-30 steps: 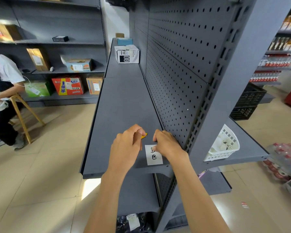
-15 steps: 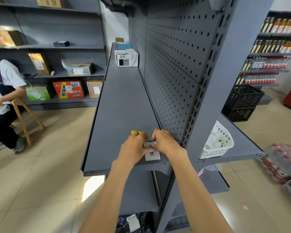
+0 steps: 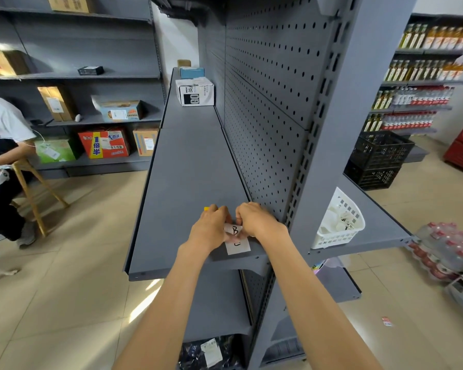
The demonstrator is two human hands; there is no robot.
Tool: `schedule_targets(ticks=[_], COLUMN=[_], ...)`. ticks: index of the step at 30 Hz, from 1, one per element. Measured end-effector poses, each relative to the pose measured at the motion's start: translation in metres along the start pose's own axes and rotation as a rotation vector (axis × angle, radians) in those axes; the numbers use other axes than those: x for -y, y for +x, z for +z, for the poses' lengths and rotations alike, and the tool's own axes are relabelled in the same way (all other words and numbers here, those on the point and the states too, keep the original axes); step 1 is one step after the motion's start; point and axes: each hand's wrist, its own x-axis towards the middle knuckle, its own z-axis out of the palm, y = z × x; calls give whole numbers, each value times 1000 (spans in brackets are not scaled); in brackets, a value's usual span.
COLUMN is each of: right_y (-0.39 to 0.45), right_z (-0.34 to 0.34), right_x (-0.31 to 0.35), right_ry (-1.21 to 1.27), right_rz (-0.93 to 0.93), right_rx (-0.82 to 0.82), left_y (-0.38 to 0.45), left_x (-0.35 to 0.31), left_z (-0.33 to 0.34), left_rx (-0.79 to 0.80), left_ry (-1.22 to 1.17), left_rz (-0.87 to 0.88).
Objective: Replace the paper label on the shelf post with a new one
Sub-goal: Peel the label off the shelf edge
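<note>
Beside the shelf post [image 3: 340, 134], both the left hand [image 3: 211, 228] and right hand [image 3: 257, 220] pinch the paper label [image 3: 237, 240] lying on the shelf [image 3: 193, 169], seemingly preparing it; next it must be lifted onto the post.

We see the grey shelf [image 3: 187, 182] bare from our hands all the way back to the white carton [image 3: 195, 92], so a hand can slide forward or leftward over it freely. On the right the pegboard panel [image 3: 265, 116] and the slotted shelf post [image 3: 340, 129] close that side off, with our right hand [image 3: 257, 220] just beside them. Past the post, a white basket [image 3: 337, 222] takes up the near end of the neighbouring shelf. Left of the shelf edge, the aisle floor [image 3: 91, 222] lies open.
</note>
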Motion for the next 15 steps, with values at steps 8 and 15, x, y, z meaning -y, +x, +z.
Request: schedule_targets(ticks=[8,15], right_y=[-20,-59], right_z=[1,-8], right_x=[0,8], right_ry=[157,443], right_rz=[-59,-135], right_rx=[-169,-251], left_y=[-30,-66], left_x=[4,8], left_z=[11,-1], left_rx=[-246,-359], left_ry=[-140,-393], left_rz=[148,267])
